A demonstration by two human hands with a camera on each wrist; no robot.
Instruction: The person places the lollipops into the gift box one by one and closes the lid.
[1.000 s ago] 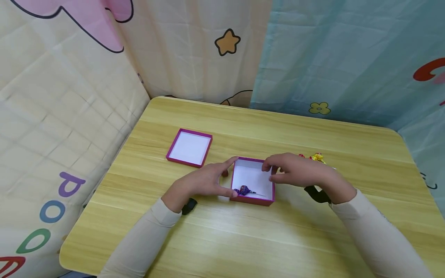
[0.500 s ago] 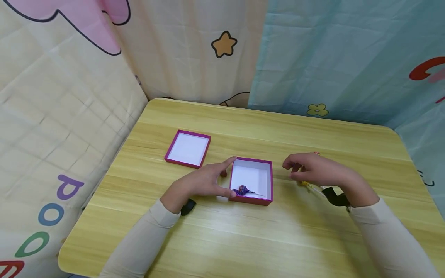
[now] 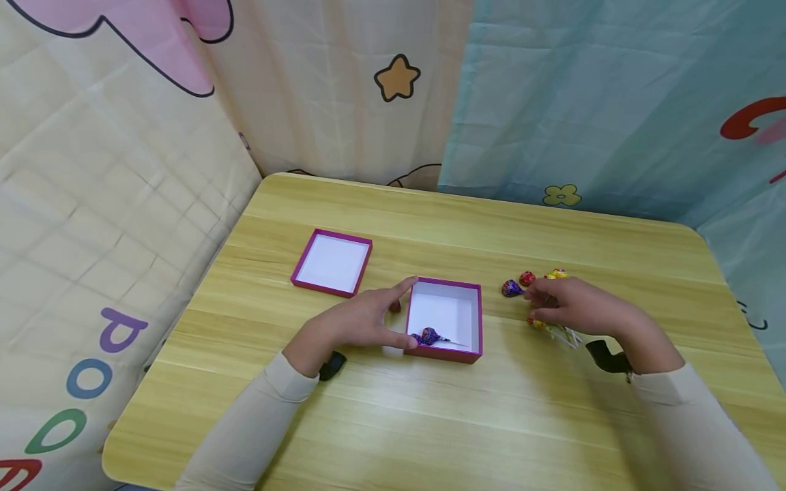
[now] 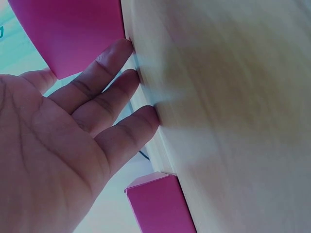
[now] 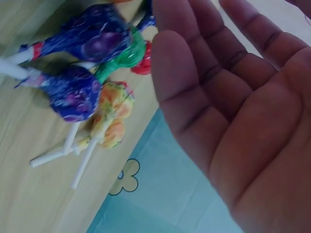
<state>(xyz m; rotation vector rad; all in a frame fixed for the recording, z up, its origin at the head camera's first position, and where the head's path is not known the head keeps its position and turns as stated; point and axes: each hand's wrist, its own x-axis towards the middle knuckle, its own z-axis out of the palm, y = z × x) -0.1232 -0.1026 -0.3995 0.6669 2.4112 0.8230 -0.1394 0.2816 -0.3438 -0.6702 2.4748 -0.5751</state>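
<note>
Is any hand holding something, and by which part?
Not visibly: the left hand touches the box at its left side; the right hand hovers above lollipops.

Showed a wood-grain table (image 3: pixel 430 423) across the centre and bottom of the head view. Included cream cloth (image 3: pixel 141 177) at left, bearing a pink shape (image 3: pixel 147 34), upper left, and coloured letters (image 3: pixel 74 376), lower left; an orange star (image 3: pixel 397 78) at top centre; and blue-green cloth (image 3: pixel 614 102) at upper right, printed with a yellow flower (image 3: pixel 561 195) and a red curve (image 3: pixel 737 126).

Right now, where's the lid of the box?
In the head view, the lid lies on the table, left of the box and beyond the left hand, its white inside facing up.
</note>
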